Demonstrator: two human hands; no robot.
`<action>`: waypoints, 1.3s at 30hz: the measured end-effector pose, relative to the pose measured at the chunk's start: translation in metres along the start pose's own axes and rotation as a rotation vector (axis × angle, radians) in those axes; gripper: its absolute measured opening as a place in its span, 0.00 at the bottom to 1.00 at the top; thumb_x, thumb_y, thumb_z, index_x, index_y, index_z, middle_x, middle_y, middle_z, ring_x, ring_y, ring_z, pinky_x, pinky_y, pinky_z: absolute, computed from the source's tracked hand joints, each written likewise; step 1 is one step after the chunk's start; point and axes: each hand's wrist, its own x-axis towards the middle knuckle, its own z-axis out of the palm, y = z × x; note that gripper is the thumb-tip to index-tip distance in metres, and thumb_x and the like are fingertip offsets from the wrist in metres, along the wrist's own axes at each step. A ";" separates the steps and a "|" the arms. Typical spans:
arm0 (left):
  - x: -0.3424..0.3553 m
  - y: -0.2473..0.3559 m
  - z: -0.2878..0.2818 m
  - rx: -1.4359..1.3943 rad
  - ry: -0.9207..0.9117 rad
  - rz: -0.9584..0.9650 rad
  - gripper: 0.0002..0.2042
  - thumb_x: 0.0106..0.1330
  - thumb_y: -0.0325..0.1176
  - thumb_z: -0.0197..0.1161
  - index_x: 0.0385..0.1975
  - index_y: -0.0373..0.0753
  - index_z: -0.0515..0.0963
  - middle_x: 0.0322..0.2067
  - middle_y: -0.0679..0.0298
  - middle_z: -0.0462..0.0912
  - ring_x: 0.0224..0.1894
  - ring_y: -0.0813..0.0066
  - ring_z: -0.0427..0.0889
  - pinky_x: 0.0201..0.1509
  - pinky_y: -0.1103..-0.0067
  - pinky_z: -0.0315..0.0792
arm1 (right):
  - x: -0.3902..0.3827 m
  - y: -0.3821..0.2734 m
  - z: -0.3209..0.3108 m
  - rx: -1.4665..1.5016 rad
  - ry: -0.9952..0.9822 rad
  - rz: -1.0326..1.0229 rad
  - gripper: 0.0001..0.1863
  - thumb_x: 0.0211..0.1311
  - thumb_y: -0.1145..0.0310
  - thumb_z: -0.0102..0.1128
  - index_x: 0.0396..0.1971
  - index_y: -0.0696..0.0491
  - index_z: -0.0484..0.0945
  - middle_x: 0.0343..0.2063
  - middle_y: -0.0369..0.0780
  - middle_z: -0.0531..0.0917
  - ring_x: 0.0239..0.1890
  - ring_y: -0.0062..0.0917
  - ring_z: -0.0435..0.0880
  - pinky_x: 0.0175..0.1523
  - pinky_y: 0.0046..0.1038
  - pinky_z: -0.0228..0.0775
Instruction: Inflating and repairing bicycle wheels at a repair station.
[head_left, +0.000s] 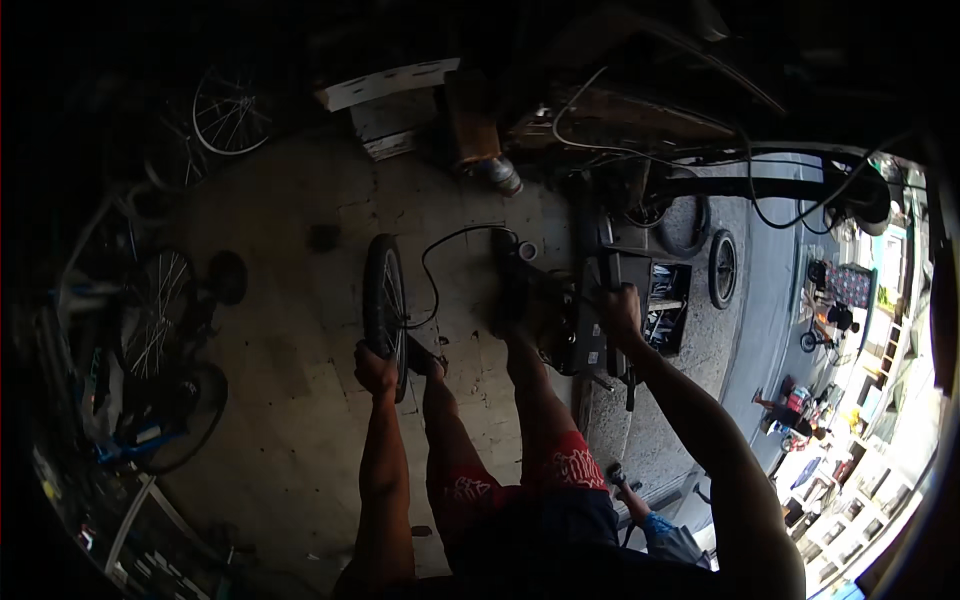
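My left hand [376, 369] is closed round the lower edge of a small bicycle wheel [381, 290] with a black tyre, which stands upright on the tiled floor. A thin black hose [430, 260] curves from near the wheel's spokes toward a dark shape by my right foot. My right hand [621, 308] is a closed fist at the upper end of a dark boxy object [590, 335]; what it grips is too dark to name. A small round cup-like thing [527, 251] sits near the hose's far end.
Bicycles [150, 430] and a loose wheel [228, 110] crowd the dark left side. At right lie an open toolbox [668, 310], another small wheel [722, 268] and a tyre [690, 225]. A bench [620, 115] with hanging cables stands ahead. People are in the bright street.
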 end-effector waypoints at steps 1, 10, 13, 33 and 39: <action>-0.005 -0.004 0.005 0.011 0.022 0.019 0.23 0.57 0.41 0.69 0.48 0.36 0.73 0.38 0.54 0.79 0.35 0.50 0.80 0.41 0.61 0.74 | 0.008 0.007 0.015 -0.049 0.065 -0.073 0.20 0.53 0.59 0.63 0.14 0.61 0.77 0.10 0.39 0.74 0.10 0.27 0.67 0.18 0.32 0.58; -0.059 -0.010 0.045 0.102 0.051 0.080 0.16 0.50 0.28 0.65 0.40 0.38 0.75 0.35 0.51 0.77 0.32 0.48 0.77 0.33 0.59 0.71 | 0.058 0.013 0.095 -0.094 0.108 0.078 0.22 0.51 0.55 0.61 0.22 0.64 0.82 0.17 0.47 0.81 0.16 0.39 0.74 0.28 0.40 0.70; -0.084 -0.006 0.068 0.017 0.010 0.161 0.17 0.49 0.29 0.65 0.41 0.37 0.76 0.34 0.52 0.76 0.31 0.50 0.76 0.38 0.62 0.72 | 0.059 0.021 0.092 -0.149 0.087 0.049 0.21 0.54 0.57 0.61 0.17 0.62 0.79 0.14 0.44 0.79 0.13 0.35 0.72 0.26 0.36 0.70; -0.119 0.010 0.117 0.060 -0.005 0.274 0.13 0.49 0.29 0.66 0.37 0.41 0.77 0.33 0.56 0.74 0.36 0.57 0.76 0.55 0.56 0.66 | -0.021 0.006 -0.037 0.341 -0.139 0.062 0.16 0.60 0.69 0.59 0.14 0.47 0.67 0.08 0.29 0.65 0.06 0.15 0.58 0.11 0.21 0.50; -0.115 0.007 0.120 0.108 -0.156 0.251 0.13 0.49 0.30 0.66 0.36 0.41 0.76 0.32 0.57 0.74 0.35 0.58 0.77 0.54 0.57 0.66 | 0.024 0.017 0.044 0.353 0.027 0.124 0.19 0.62 0.61 0.55 0.12 0.46 0.65 0.06 0.30 0.63 0.06 0.18 0.59 0.12 0.23 0.49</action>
